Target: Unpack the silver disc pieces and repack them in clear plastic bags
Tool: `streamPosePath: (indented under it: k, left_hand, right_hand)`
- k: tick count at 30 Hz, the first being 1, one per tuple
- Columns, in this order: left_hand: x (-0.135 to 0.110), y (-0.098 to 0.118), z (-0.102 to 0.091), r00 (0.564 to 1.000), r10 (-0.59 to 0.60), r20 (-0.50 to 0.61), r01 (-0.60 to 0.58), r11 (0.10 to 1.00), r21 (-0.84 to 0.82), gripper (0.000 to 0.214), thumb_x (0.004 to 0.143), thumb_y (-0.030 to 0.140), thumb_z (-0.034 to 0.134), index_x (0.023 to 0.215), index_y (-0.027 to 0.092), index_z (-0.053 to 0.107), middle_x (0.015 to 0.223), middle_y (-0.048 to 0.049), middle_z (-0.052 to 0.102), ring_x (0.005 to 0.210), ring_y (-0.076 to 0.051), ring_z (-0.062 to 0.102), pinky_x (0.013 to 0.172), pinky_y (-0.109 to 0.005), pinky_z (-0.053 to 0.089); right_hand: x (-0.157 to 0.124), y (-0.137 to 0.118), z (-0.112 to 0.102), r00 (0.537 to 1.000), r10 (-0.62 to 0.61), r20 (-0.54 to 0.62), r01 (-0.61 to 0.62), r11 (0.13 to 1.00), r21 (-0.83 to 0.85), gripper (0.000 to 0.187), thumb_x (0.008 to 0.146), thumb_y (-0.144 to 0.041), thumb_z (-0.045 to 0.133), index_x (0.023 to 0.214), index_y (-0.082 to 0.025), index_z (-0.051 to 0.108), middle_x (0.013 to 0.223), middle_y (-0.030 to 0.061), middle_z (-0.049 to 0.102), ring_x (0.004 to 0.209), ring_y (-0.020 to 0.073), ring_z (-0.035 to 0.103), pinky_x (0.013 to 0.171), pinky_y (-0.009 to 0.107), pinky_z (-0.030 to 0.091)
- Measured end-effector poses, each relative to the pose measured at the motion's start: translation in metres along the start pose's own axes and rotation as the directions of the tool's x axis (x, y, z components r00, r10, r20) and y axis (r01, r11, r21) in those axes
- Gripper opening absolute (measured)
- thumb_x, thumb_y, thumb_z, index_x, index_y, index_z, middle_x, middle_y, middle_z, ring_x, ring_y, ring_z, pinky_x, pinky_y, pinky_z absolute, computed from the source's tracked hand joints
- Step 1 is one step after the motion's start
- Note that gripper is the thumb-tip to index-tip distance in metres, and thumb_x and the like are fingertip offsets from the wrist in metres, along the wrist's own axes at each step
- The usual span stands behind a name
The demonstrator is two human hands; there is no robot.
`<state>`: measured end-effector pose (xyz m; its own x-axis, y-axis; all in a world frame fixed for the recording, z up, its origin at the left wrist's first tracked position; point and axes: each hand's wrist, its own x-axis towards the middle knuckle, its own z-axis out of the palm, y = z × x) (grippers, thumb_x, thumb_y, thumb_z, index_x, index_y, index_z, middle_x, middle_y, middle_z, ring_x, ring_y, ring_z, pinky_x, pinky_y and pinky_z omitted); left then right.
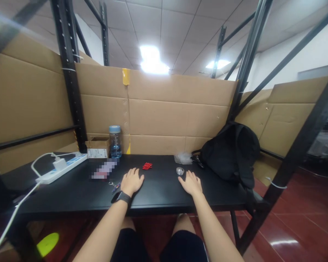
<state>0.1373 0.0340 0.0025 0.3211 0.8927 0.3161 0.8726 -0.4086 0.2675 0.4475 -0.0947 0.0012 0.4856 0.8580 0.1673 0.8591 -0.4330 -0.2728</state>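
Left hand (pixel 132 181) and right hand (pixel 191 183) lie palms down, unclenched, empty, left of the black backpack (pixel 232 151), right hand nearer it. Also left of it: silvery roll (pixel 180 171), red cluster (pixel 147 166) farther off; light fingertip pinch probably suits both.

blown-out ceiling lights (pixel 154 67), pale glare on the red floor (pixel 303 220), wide-angle stretch toward the edges

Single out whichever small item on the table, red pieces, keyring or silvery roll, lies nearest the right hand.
The silvery roll, just beyond the right hand; the red pieces and keyring both lie closer to the left hand.
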Motion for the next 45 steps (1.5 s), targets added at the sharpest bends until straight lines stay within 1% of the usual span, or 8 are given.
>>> streamPosePath:
  k: [3,6,11,18,24,32,41,45]
  left_hand:
    - [-0.017,0.002,-0.006,0.995,-0.028,0.092,0.025,0.999,0.036,0.066,0.094,0.057,0.032,0.149,0.023,0.045,0.159,-0.0086,0.035,0.148,-0.033,0.026,0.117,-0.054,0.024]
    - [-0.022,0.002,-0.009,0.991,-0.051,0.124,0.045,0.998,0.044,0.069,0.093,0.061,0.029,0.152,0.027,0.04,0.162,-0.0059,0.03,0.15,-0.034,0.021,0.117,-0.057,0.021]
    - [-0.017,0.001,-0.006,0.986,-0.062,0.152,0.055,0.997,0.049,0.07,0.092,0.063,0.029,0.153,0.03,0.038,0.163,-0.0041,0.027,0.151,-0.035,0.019,0.117,-0.059,0.019]
    - [-0.013,-0.001,-0.004,0.985,-0.068,0.158,0.058,0.996,0.064,0.072,0.091,0.065,0.026,0.153,0.03,0.037,0.163,-0.003,0.025,0.151,-0.035,0.018,0.117,-0.059,0.019]
    - [-0.013,0.0,-0.006,0.986,-0.069,0.153,0.061,0.997,0.057,0.07,0.091,0.065,0.027,0.152,0.032,0.038,0.163,-0.0024,0.026,0.151,-0.034,0.019,0.118,-0.059,0.02]
    - [-0.013,0.001,-0.008,0.985,-0.075,0.155,0.067,0.996,0.055,0.071,0.091,0.065,0.028,0.152,0.032,0.039,0.163,-0.0025,0.028,0.15,-0.034,0.021,0.117,-0.059,0.02]
    - [-0.008,0.0,-0.006,0.985,-0.081,0.151,0.077,0.996,0.037,0.074,0.09,0.065,0.03,0.151,0.024,0.04,0.163,-0.0064,0.027,0.15,-0.036,0.02,0.117,-0.061,0.019]
    - [-0.001,-0.003,-0.005,0.99,-0.074,0.122,0.072,0.997,0.021,0.077,0.089,0.063,0.033,0.152,0.019,0.037,0.16,-0.0107,0.033,0.149,-0.035,0.024,0.117,-0.058,0.021]
  right_hand:
    - [-0.017,-0.007,-0.003,0.998,0.009,0.065,-0.004,0.997,-0.075,0.082,0.094,-0.064,0.026,0.155,-0.009,0.031,0.163,0.0141,0.022,0.151,0.0333,0.013,0.12,0.049,0.012]
    - [-0.022,-0.012,-0.008,0.992,0.045,0.115,-0.034,0.994,-0.102,0.085,0.093,-0.067,0.022,0.157,-0.011,0.025,0.165,0.0114,0.015,0.152,0.034,0.008,0.12,0.052,0.008]
    - [-0.02,-0.013,-0.01,0.988,0.073,0.139,-0.057,0.991,-0.118,0.086,0.092,-0.07,0.019,0.158,-0.015,0.021,0.166,0.0092,0.012,0.152,0.0349,0.005,0.119,0.055,0.007]
    - [-0.017,-0.011,-0.006,0.988,0.071,0.14,-0.054,0.991,-0.122,0.087,0.091,-0.071,0.018,0.158,-0.016,0.02,0.166,0.0079,0.011,0.152,0.0352,0.005,0.119,0.056,0.007]
    - [-0.018,-0.013,-0.009,0.989,0.07,0.129,-0.053,0.99,-0.127,0.086,0.091,-0.071,0.018,0.158,-0.017,0.021,0.166,0.0078,0.012,0.152,0.035,0.006,0.118,0.056,0.008]
    - [-0.017,-0.015,-0.01,0.989,0.079,0.129,-0.062,0.99,-0.128,0.085,0.091,-0.07,0.019,0.157,-0.016,0.023,0.166,0.0093,0.014,0.151,0.0346,0.007,0.117,0.058,0.008]
    - [-0.014,-0.014,-0.011,0.989,0.071,0.133,-0.06,0.994,-0.091,0.086,0.091,-0.07,0.022,0.157,-0.015,0.023,0.165,0.0112,0.015,0.151,0.0358,0.007,0.117,0.059,0.008]
    - [-0.014,-0.014,-0.009,0.992,0.071,0.106,-0.063,0.995,-0.08,0.087,0.09,-0.071,0.025,0.156,-0.015,0.025,0.164,0.0122,0.018,0.15,0.0364,0.009,0.116,0.058,0.009]
